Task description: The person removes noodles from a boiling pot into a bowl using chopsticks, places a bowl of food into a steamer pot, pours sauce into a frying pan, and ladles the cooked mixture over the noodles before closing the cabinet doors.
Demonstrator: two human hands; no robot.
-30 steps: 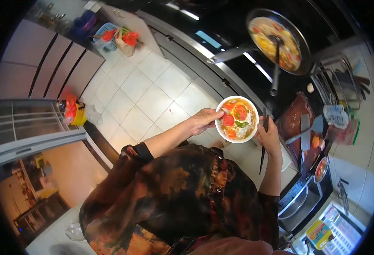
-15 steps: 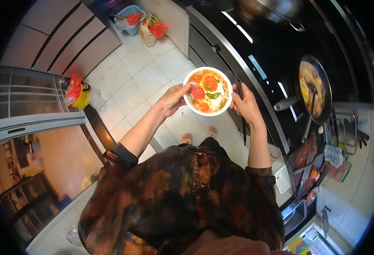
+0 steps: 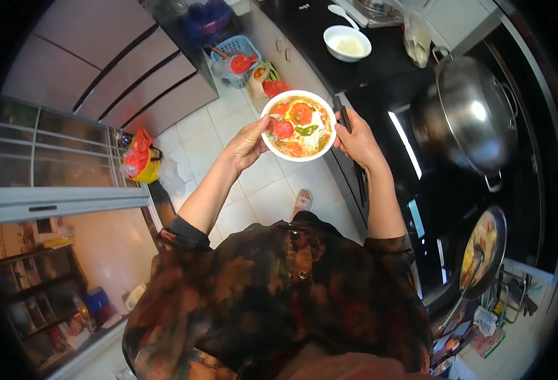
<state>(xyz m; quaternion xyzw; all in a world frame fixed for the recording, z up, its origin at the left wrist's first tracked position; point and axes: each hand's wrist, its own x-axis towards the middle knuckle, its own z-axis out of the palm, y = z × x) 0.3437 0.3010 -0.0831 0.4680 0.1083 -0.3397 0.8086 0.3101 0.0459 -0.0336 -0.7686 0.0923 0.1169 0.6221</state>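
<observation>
Between my two hands a white bowl is held level in front of me. It is full of soup with tomato pieces, what looks like egg, and green pepper bits. My left hand grips the bowl's left rim, thumb on top near a tomato piece. On the opposite side my right hand holds the rim and also a pair of dark chopsticks, which point down along the wrist. The fingers beneath the bowl are hidden.
On the stove to the right stand a large steel pot and a frying pan with food and a utensil in it. Another white bowl and a white spoon lie on the counter ahead. A blue basket and bags are on the floor.
My body has moved forward and turned, bringing the counter with the second bowl and spoon into view. The pan has shifted toward the lower right. Both hands still hold the soup bowl.
</observation>
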